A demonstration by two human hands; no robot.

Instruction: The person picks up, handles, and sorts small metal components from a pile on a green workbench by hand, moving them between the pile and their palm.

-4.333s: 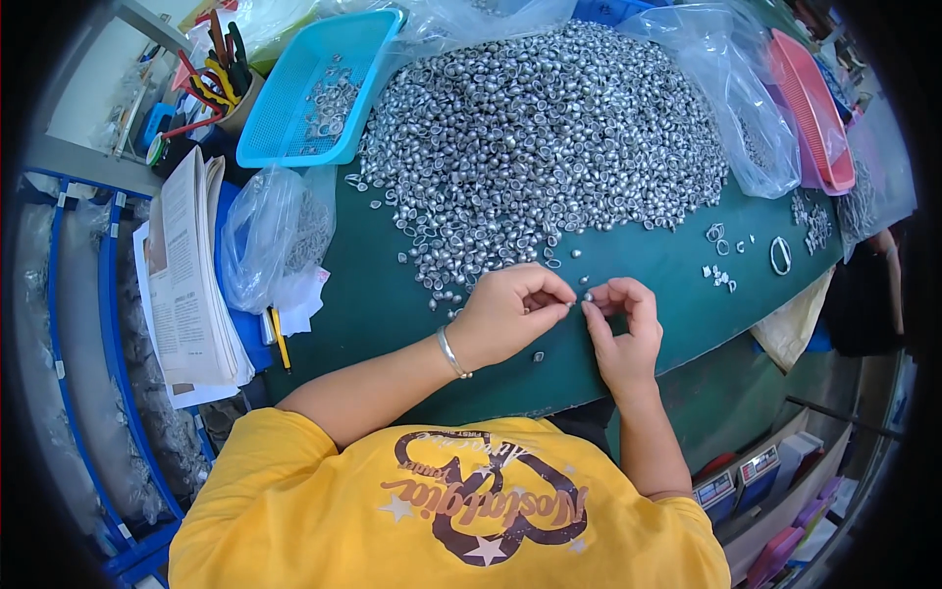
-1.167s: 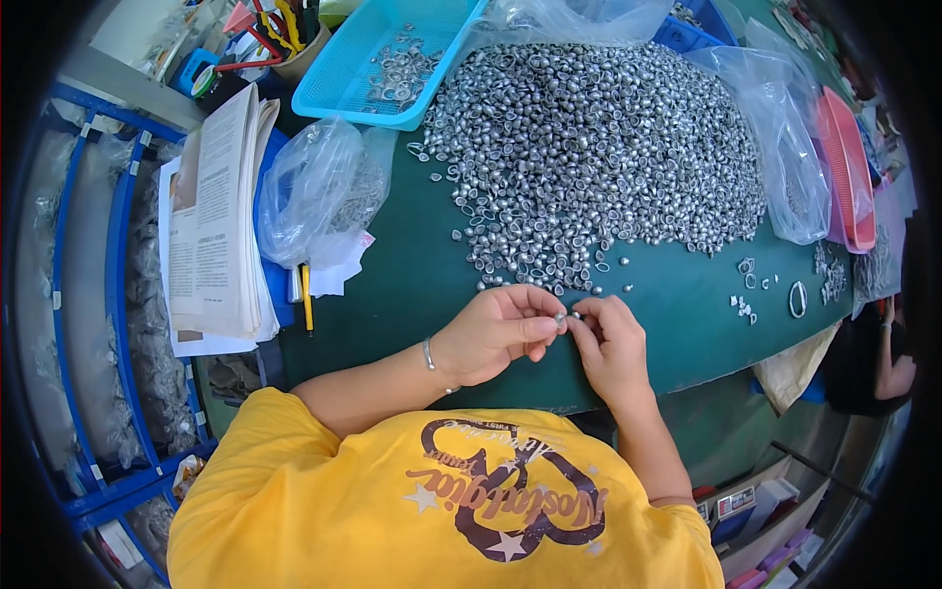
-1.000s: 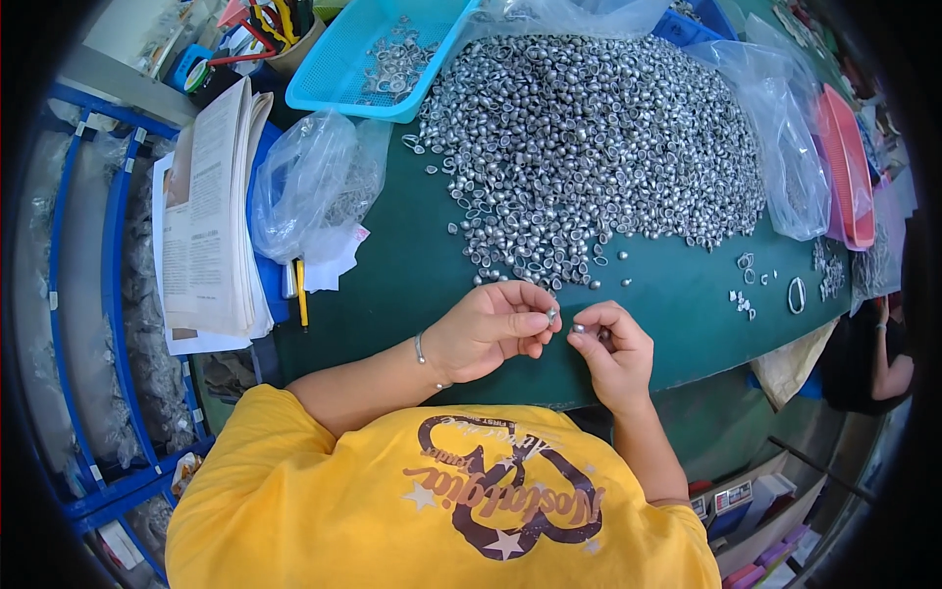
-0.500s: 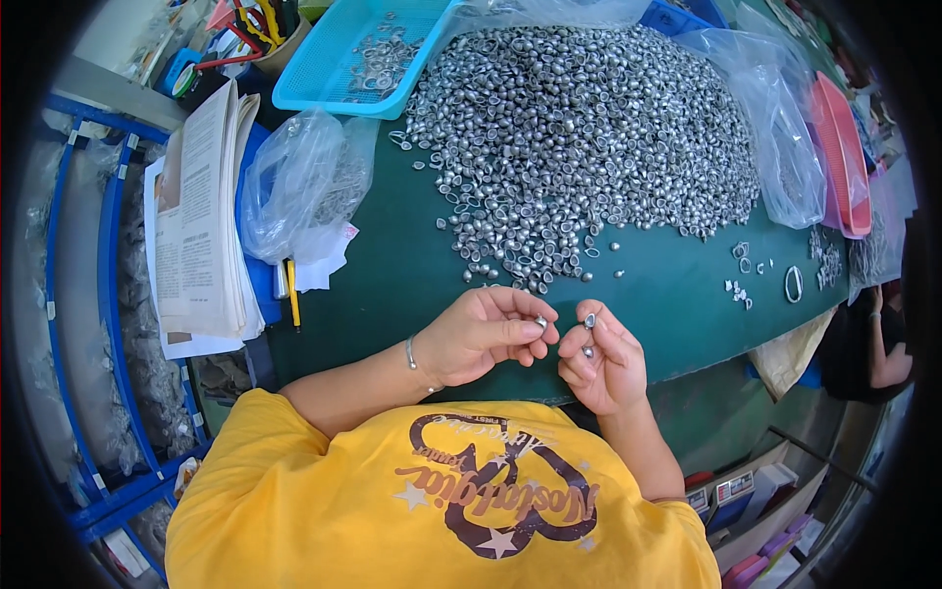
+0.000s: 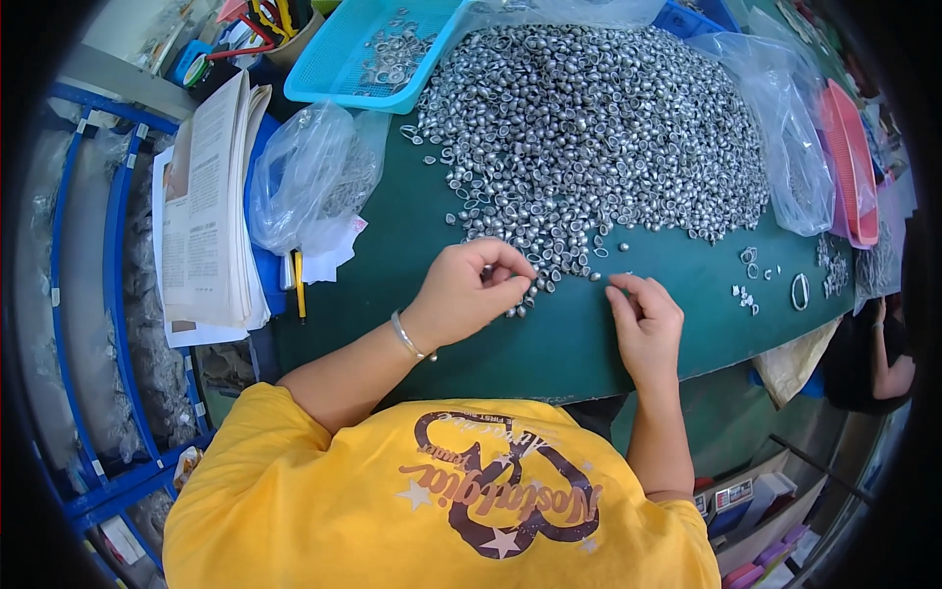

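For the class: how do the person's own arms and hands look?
The left hand and right hand are ungloved. A thin, silver-coloured bangle circles the left wrist; none shows on the right one. The forearms are uncovered below the short sleeves of a yellow shirt, printed with pale stars.

On the bench [image 5: 549,344], a heap of parts [image 5: 599,128]; left of it, a basket [image 5: 337,64], then papers [image 5: 206,206]; right of it, a bag [image 5: 797,137], then another basket [image 5: 852,147]

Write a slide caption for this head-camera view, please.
Left hand at the near edge of a heap of small silvery pieces, right hand over the green tabletop.
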